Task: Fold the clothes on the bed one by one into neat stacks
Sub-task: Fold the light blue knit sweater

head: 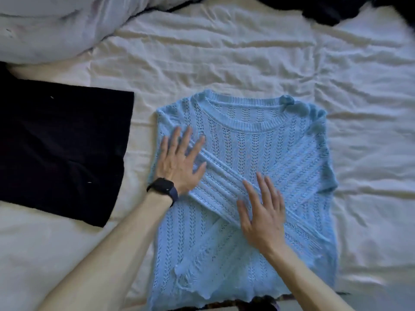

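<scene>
Light blue open-knit sweater lies flat, front up, in the middle of the wrinkled white bed sheet, ribbed round collar at the far end & wavy hem at the near edge. Both sides are turned in, so the body is approx. a rectangle. One folded-in sleeve runs diagonally across the chest, from far left down to near right.

Left hand, w/ a black smartwatch on the wrist, lies palm down on the sweater's left part, at the upper end of that sleeve. Fingers are straight & spread wide, gripping nothing.

Right hand lies palm down on the lower end of the same sleeve, nearer & to the right. Fingers are straight, slightly spread, pressing flat on the knit, not curled round it.

Left of the sweater, apart from it w/ a strip of sheet btwn, lies a flat black folded garment. Far left there's a bulky white pillow or duvet; can't tell which. Far right, at the top edge, is a dark heap of cloth, too blurred to make out.
</scene>
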Motion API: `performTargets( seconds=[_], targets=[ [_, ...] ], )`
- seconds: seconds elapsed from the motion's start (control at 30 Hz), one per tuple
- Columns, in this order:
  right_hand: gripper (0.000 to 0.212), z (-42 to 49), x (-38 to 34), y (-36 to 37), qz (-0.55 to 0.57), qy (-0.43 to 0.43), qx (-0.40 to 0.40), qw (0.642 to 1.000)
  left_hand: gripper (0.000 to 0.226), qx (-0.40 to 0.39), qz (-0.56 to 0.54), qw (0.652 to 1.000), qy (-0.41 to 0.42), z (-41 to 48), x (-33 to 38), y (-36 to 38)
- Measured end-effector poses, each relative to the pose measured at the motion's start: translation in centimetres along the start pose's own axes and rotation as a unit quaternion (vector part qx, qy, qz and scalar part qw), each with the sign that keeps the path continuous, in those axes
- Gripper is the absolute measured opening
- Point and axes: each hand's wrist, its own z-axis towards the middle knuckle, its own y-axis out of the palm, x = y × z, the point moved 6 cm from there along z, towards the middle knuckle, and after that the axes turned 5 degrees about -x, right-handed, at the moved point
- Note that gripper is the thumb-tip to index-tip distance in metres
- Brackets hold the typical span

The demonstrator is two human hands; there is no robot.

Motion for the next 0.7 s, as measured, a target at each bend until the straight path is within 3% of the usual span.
performTargets(
  seconds=[0.17,0.3,0.43,0.6,0.7],
  targets=[
    [0.073,-3.8,7.7,2.8,-0.109,0.059,-0.135,0.983,0.074,-0.034,0.058,0.996,-0.051,1.6,-2.7,1.4],
    [0.081,-3.9,7.1,1.5,-0.115,0.036,-0.087,0.989,0.075,0.019,0.019,0.999,-0.028,-0.7,0.7,0.1],
    [0.080,-5.2,6.0,1.5,-0.114,0.016,-0.051,0.992,0.079,-0.015,-0.008,0.997,0.069,-6.3,8.0,2.7],
    [0.088,-7.7,9.7,2.4,-0.128,0.067,-0.104,0.984,0.084,-0.119,0.020,0.993,0.019,-8.8,7.9,6.0],
    [0.087,-8.8,12.4,1.6,-0.117,0.113,-0.112,0.980,0.086,-0.119,0.031,0.992,0.009,-8.8,7.7,5.7]
  ],
)
